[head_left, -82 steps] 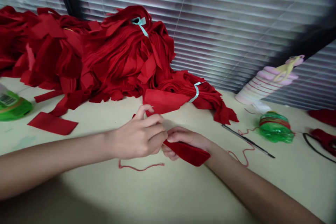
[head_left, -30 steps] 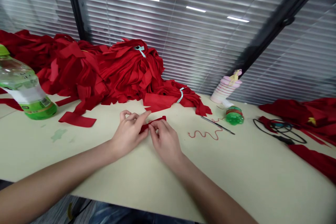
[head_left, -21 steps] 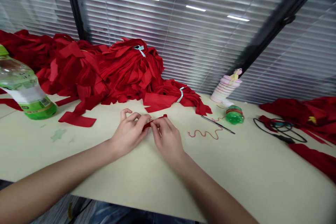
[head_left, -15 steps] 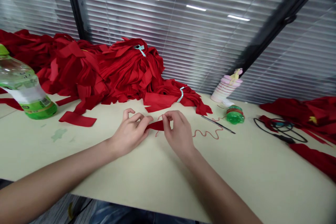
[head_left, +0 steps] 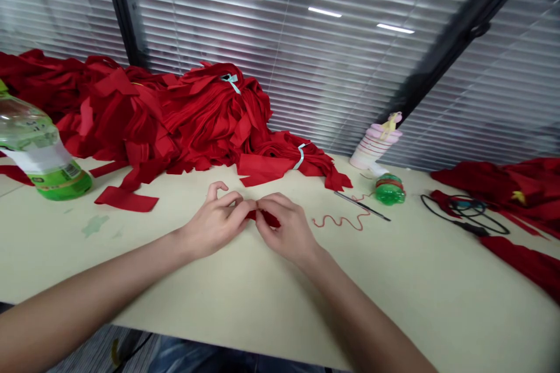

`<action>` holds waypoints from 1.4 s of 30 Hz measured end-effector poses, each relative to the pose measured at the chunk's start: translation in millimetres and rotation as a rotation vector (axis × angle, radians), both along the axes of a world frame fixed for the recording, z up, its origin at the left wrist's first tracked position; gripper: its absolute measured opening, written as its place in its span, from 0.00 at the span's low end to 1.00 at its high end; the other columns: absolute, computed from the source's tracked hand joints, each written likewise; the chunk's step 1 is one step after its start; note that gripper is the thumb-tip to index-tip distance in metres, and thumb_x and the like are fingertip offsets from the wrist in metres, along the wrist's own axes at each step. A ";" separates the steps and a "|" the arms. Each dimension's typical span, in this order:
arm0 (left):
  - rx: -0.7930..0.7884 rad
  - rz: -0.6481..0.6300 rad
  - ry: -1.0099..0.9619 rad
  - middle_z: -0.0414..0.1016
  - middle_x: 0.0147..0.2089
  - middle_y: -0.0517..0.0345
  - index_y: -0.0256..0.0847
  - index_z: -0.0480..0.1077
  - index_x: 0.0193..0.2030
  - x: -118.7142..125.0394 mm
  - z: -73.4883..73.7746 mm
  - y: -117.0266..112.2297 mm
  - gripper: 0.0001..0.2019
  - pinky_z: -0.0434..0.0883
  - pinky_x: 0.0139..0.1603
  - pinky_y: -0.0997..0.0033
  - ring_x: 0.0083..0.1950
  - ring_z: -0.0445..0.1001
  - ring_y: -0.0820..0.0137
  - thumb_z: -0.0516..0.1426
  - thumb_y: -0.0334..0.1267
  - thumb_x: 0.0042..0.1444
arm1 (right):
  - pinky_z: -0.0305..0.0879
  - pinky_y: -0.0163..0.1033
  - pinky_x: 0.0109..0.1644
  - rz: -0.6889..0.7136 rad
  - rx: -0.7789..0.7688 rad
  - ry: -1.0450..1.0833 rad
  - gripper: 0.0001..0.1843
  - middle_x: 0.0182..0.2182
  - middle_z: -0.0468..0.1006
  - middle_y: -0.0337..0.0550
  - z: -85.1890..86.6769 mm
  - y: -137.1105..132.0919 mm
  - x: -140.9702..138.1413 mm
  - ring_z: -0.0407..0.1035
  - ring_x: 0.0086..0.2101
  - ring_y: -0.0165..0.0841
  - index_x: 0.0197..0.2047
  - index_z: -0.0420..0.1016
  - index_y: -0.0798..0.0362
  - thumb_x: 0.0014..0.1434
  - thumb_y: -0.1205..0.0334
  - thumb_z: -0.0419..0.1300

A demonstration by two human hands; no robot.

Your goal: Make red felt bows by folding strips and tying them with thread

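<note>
Where both hands (head_left: 223, 220) meet, they pinch some red cloth (head_left: 272, 220).

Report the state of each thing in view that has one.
Left hand, pinching red strip
Right hand, pinching red strip
Red strip, held by both hands, partly hidden
Bottle, upright, capped
Small red bundle, tied with pale ribbon
Loose red thread, lying in waves
Pen-like rod, lying flat
Green plastic piece, wound with red cord
Black cable, loosely coiled

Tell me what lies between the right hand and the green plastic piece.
In the head view, a wavy red thread and a slim dark rod lie between the right hand and the green plastic piece; the thread reaches nearer the hand.
</note>
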State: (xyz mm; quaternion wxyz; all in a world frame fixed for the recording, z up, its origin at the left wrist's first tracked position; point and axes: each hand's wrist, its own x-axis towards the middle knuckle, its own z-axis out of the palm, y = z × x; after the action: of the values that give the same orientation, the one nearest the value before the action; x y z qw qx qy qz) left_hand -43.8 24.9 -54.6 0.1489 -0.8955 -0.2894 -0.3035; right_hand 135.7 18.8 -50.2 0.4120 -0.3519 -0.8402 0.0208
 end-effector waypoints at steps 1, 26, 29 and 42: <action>-0.003 0.000 -0.003 0.77 0.35 0.56 0.37 0.60 0.46 -0.2 -0.2 -0.1 0.10 0.54 0.52 0.55 0.40 0.71 0.69 0.48 0.25 0.58 | 0.66 0.38 0.38 0.003 0.013 -0.013 0.08 0.30 0.73 0.44 -1.3 0.2 0.2 0.67 0.32 0.33 0.34 0.72 0.54 0.54 0.70 0.53; 0.041 0.005 -0.071 0.77 0.29 0.60 0.38 0.66 0.35 1.4 6.8 -4.8 0.02 0.54 0.49 0.55 0.38 0.69 0.66 0.53 0.30 0.56 | 0.52 0.43 0.40 -0.167 0.291 -0.398 0.05 0.26 0.73 0.40 0.4 -1.2 -0.3 0.63 0.30 0.32 0.27 0.70 0.56 0.53 0.71 0.56; 0.004 0.006 -0.071 0.77 0.29 0.62 0.39 0.68 0.32 0.8 9.1 -5.8 0.04 0.54 0.48 0.55 0.38 0.68 0.67 0.54 0.31 0.56 | 0.52 0.42 0.40 -0.181 0.291 -0.401 0.06 0.25 0.72 0.40 0.6 -1.1 -1.0 0.62 0.30 0.32 0.26 0.69 0.55 0.53 0.71 0.56; -0.084 0.027 -0.070 0.76 0.30 0.59 0.39 0.69 0.32 1.1 2.7 -4.7 0.05 0.55 0.47 0.58 0.40 0.66 0.66 0.53 0.33 0.58 | 0.54 0.42 0.41 -0.122 0.271 -0.223 0.05 0.27 0.74 0.39 -7.8 3.0 -1.1 0.66 0.30 0.31 0.28 0.69 0.55 0.53 0.72 0.55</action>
State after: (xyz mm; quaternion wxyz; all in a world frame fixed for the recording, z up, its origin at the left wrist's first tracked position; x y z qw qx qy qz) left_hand -42.6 20.2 -51.9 0.1050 -0.8858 -0.3189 -0.3204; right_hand 134.6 21.7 -58.1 0.3602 -0.3436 -0.8530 -0.1567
